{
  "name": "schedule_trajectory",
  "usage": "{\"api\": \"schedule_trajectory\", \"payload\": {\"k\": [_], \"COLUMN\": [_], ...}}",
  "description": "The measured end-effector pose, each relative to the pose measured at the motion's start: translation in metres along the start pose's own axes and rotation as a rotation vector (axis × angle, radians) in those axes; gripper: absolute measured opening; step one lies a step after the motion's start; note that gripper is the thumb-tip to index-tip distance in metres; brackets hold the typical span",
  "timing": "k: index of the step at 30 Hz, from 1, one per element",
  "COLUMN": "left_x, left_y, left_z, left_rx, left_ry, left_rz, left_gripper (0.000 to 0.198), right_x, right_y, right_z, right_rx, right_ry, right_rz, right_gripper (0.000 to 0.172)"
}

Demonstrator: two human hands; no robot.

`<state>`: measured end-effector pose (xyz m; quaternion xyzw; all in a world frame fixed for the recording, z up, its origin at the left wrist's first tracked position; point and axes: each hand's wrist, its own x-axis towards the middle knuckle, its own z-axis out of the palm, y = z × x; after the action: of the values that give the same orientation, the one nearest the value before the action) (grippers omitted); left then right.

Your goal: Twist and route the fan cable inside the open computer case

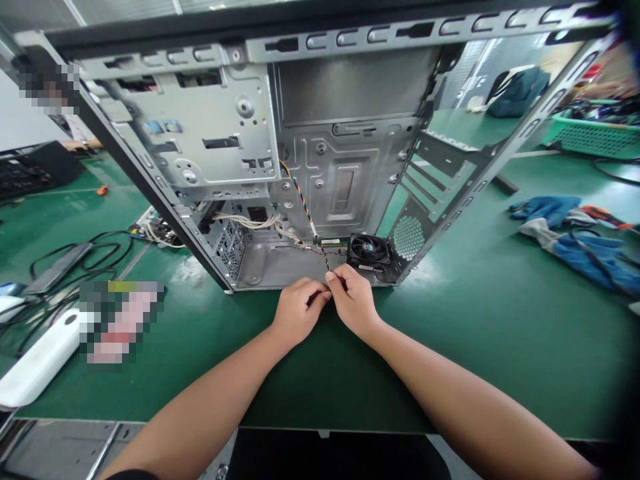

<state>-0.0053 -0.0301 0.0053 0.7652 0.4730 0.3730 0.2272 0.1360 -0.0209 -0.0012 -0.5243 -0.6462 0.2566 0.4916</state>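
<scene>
An open metal computer case [345, 143] stands upright in front of me. From its drive cage [220, 127] a twisted multicoloured cable [305, 203] runs down to the case's front edge. Both hands meet there: my left hand [300, 310] and my right hand [355, 300] pinch the cable's lower end between thumbs and fingers. The very tip is hidden by the fingers. Just behind my right hand, a black cooling fan [369, 250] lies on the case floor, beside a thin green circuit board [327, 241]. Pale bundled wires [270, 223] trail inside at the left.
On the green table [480, 333], blue-and-grey gloves [575, 233] lie at the right, with a green basket [595, 133] behind them. Black cables [107, 243], a white elongated object [43, 360] and a blurred-out item occupy the left. A dark backpack [520, 93] sits at the back.
</scene>
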Motion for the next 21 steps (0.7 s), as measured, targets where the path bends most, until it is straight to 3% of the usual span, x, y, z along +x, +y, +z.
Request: {"api": "schedule_trajectory", "payload": {"k": [3, 9, 21], "left_x": [-0.0008, -0.0014, 0.0002], "left_y": [-0.0002, -0.0035, -0.0026], "left_z": [0.0002, 0.0037, 0.0028], "left_rx": [0.033, -0.080, -0.043], "left_ry": [0.035, 0.047, -0.030], "left_rz": [0.024, -0.089, -0.050], "left_gripper": [0.012, 0.000, 0.012], "right_x": [-0.0004, -0.0005, -0.0011], "right_y": [0.0001, 0.0008, 0.0003], "right_z": [0.0007, 0.0011, 0.0018], "right_rx": [0.008, 0.002, -0.002], "right_ry": [-0.001, -0.005, -0.043], "right_rz": [-0.001, 0.014, -0.017], "right_gripper": [0.025, 0.024, 0.022]}}
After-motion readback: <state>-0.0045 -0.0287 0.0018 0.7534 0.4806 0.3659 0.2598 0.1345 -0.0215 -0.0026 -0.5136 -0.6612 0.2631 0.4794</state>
